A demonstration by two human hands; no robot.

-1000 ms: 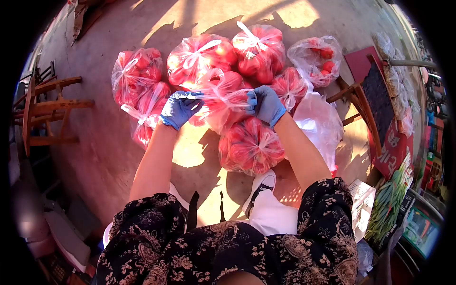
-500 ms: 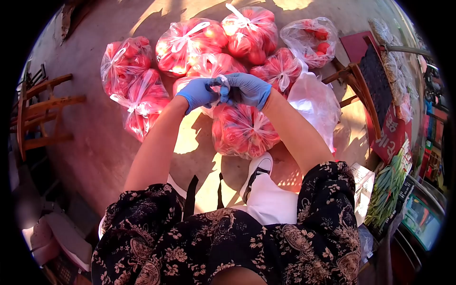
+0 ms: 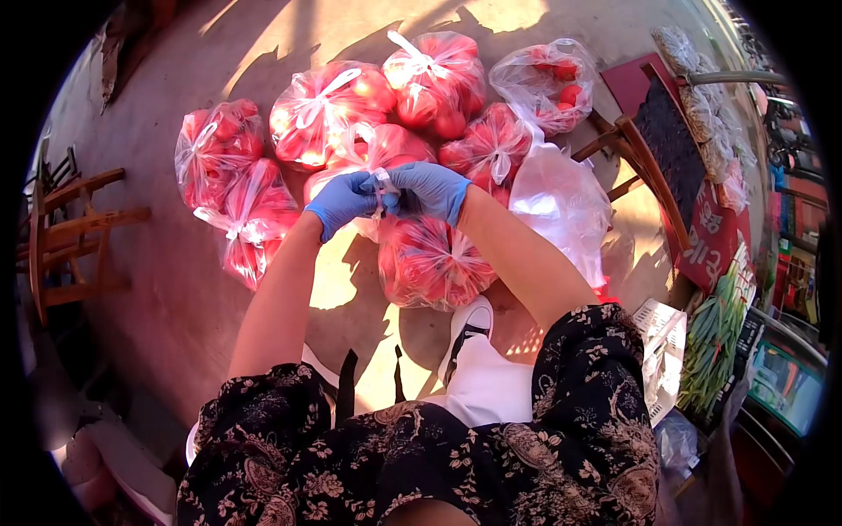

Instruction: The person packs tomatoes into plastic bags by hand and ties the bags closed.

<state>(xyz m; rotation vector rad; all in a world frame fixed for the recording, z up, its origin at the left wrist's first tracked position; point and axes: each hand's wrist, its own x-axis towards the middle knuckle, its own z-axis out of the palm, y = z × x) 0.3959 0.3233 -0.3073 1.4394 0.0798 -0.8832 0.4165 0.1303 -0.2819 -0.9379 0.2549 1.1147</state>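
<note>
My left hand [image 3: 342,205] and my right hand [image 3: 431,191], both in blue gloves, meet over a group of clear plastic bags on the ground. Their fingers are closed on the whitish twisted neck of a plastic bag [image 3: 383,189]. Right behind them lies a bag of red round produce, like tomatoes [image 3: 386,145], partly hidden by the hands; whether the neck belongs to it I cannot tell. Just in front of the hands sits a tied bag of the same red produce [image 3: 434,267]. To the right rests a whitish, crumpled plastic bag [image 3: 561,206].
More knotted bags of red produce [image 3: 329,110] lie behind and to the left. An open-topped bag [image 3: 544,83] is at the back right. Wooden chairs [image 3: 83,230] stand on the left and right. Green onions [image 3: 715,342] and a white basket [image 3: 662,351] are at lower right.
The whole scene has shifted slightly down and left in view as the head moved. Both hands stay together on the plastic, with the fingers slightly rearranged.
</note>
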